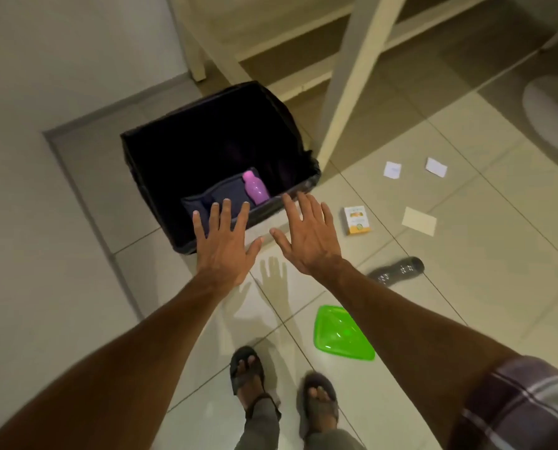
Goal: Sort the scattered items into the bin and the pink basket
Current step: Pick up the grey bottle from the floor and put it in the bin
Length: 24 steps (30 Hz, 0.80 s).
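Hovering mid-frame with fingers spread wide, holding nothing: left hand (pixel 224 246) and right hand (pixel 307 235), over the bin (pixel 160 164) rim.

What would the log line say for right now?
left hand: open, empty | right hand: open, empty | bin: holds pink bottle | floor: small box, green lid, paper scraps

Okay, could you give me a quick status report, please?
Both hands open: left hand, right hand. Pink bottle in bin. Box, green lid on floor.
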Each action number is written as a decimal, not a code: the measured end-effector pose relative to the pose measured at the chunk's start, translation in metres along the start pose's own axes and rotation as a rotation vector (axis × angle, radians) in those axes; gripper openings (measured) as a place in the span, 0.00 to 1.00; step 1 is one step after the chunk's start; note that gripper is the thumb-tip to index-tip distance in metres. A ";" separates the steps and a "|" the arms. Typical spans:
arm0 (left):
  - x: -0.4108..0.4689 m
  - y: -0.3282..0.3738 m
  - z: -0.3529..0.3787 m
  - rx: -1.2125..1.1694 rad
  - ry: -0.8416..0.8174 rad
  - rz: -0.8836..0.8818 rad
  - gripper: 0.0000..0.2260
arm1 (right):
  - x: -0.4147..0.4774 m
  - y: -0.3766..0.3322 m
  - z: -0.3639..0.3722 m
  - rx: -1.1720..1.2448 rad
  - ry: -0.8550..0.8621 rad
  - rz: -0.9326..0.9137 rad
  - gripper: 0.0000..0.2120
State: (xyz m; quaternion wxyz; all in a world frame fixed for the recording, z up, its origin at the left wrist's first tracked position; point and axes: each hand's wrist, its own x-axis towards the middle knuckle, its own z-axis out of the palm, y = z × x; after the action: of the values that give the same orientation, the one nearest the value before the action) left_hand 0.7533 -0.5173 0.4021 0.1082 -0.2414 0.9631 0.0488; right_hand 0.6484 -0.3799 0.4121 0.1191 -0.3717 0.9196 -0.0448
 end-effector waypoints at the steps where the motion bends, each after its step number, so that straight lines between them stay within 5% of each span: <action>1: -0.004 0.014 0.001 0.001 -0.003 0.018 0.33 | -0.014 0.012 0.000 0.009 -0.009 0.024 0.33; 24: -0.163 0.371 0.019 -0.025 -0.061 0.238 0.33 | -0.312 0.309 -0.031 0.042 -0.081 0.325 0.33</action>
State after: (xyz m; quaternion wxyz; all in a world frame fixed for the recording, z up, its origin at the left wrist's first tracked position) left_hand 0.7203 -0.1146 0.4373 0.1280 -0.1253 0.9805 0.0808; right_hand 0.6497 0.0586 0.4475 0.1695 -0.2171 0.9609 -0.0294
